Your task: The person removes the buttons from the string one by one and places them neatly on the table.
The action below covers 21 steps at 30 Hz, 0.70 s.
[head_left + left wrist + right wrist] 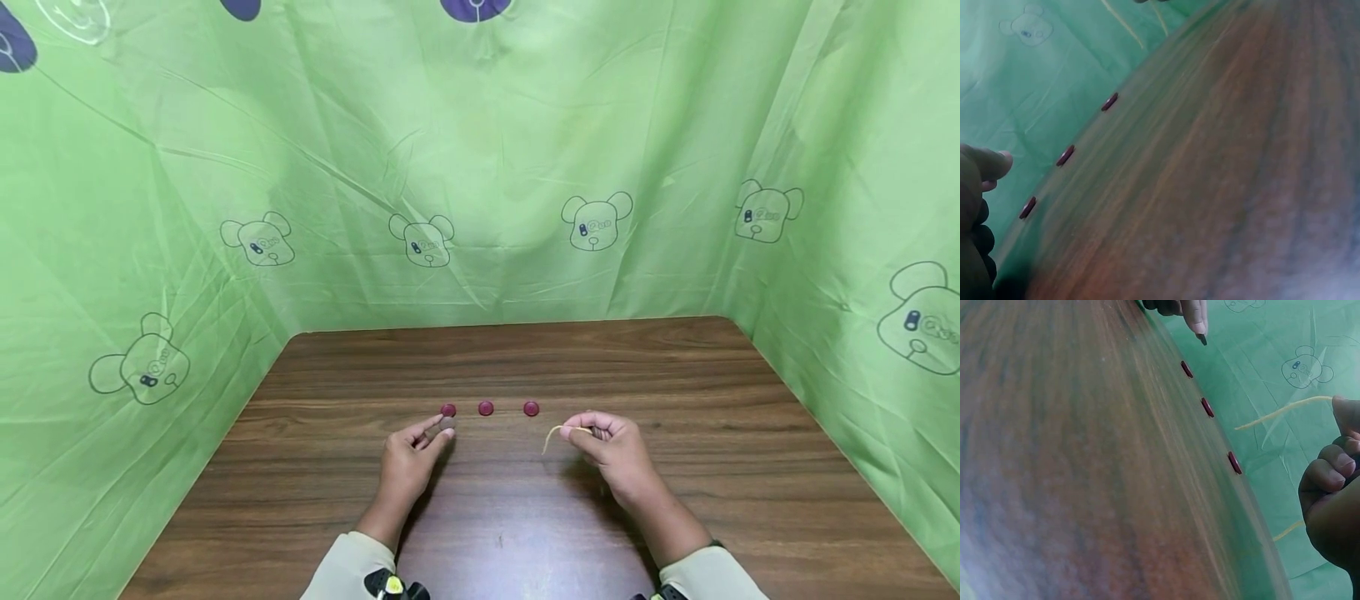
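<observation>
Between thumb and index finger my left hand (408, 458) pinches a thin brown button (447, 423), held just in front of the leftmost red button. My right hand (618, 454) pinches a yellow string (551, 435); one end droops to the left of the fingertips. In the right wrist view, the string (1282, 414) sticks out from the thumb, and another stretch of string (1288, 530) hangs below the hand. Three round red buttons lie in a row on the table: left (447, 410), middle (486, 407) and right (531, 408). Beyond the right button, the right hand hovers nearer the front.
The dark wood-grain table (495, 358) runs back to a green curtain (495, 167) printed with bear heads. The curtain also stands along the left and right sides. Pale sleeves (348, 567) and wrist-worn devices show at the front edge of the head view.
</observation>
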Each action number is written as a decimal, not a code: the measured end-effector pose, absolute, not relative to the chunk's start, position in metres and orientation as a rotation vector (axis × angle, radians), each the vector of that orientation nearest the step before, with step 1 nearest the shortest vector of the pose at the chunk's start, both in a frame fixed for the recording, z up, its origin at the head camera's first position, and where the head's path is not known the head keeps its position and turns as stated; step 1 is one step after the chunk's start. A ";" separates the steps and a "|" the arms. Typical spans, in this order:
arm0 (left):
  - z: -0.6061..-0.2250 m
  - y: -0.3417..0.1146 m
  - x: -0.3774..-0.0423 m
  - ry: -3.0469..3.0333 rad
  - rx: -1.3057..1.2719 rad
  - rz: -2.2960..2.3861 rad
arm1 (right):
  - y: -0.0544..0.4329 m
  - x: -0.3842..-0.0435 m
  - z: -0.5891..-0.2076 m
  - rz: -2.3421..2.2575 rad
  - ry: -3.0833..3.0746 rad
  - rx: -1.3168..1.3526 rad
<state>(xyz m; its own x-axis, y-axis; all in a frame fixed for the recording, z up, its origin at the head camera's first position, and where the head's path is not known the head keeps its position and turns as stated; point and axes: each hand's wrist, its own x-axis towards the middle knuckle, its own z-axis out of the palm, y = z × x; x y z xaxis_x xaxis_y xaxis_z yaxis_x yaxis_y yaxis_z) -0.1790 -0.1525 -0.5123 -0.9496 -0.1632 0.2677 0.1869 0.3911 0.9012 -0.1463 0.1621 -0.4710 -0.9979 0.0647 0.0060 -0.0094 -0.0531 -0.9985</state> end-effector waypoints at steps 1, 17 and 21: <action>-0.513 -0.153 -0.179 -2.348 -0.019 -1.569 | 0.162 -0.146 -0.471 2.244 -2.126 -0.065; -0.518 -0.160 -0.187 -2.472 -0.038 -1.409 | 0.162 -0.147 -0.471 2.253 -2.128 -0.060; -0.518 -0.159 -0.187 -2.492 -0.059 -1.352 | 0.163 -0.147 -0.472 2.264 -2.123 -0.059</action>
<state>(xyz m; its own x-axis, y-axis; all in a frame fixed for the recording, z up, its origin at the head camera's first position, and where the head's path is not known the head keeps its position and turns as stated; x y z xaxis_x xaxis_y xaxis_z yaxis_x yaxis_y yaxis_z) -0.1868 -0.1592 -0.5178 -0.9528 -0.1078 0.2837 0.1791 0.5549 0.8124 -0.1469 0.1629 -0.4721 -0.9986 0.0532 -0.0022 -0.0012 -0.0646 -0.9979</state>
